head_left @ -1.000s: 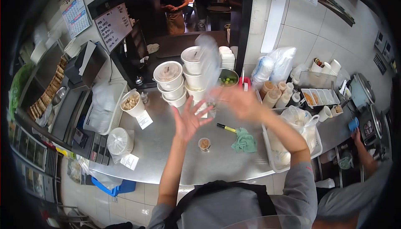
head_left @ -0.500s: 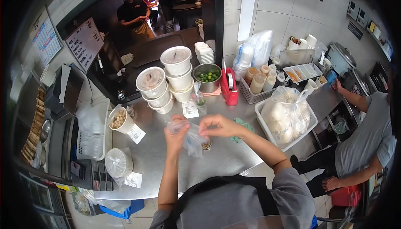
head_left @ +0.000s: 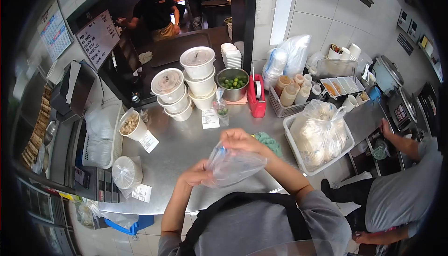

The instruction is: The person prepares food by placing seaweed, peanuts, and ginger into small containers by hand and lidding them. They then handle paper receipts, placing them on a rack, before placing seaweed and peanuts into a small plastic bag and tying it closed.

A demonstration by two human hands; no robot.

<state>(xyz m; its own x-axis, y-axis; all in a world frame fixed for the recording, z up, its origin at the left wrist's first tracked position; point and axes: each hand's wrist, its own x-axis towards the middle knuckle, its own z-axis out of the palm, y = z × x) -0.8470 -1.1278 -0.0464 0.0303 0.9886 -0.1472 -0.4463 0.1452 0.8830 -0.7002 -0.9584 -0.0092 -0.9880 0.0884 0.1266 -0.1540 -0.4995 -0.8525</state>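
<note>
A clear plastic bag (head_left: 240,166) hangs between my two hands above the steel counter (head_left: 175,155). My left hand (head_left: 196,174) pinches the bag's left edge. At its upper edge, the fingers of my right hand (head_left: 239,139) are closed on it. I cannot make out anything inside the bag. Just beyond my hands, a small tied bag with green contents (head_left: 223,112) stands next to a printed slip (head_left: 210,119). A green cloth (head_left: 268,143) lies to the right of my right hand.
Stacked white lidded tubs (head_left: 198,63) stand at the back beside a metal pot of limes (head_left: 233,79) and a red tape dispenser (head_left: 256,96). On the right is a white basket (head_left: 345,151) holding a bulging bag. A co-worker (head_left: 401,186) stands at right.
My hands have drawn nearer to me, and the bag is now spread wider and tilted to the right. The small container that showed beneath it is no longer visible. The co-worker has shifted downward.
</note>
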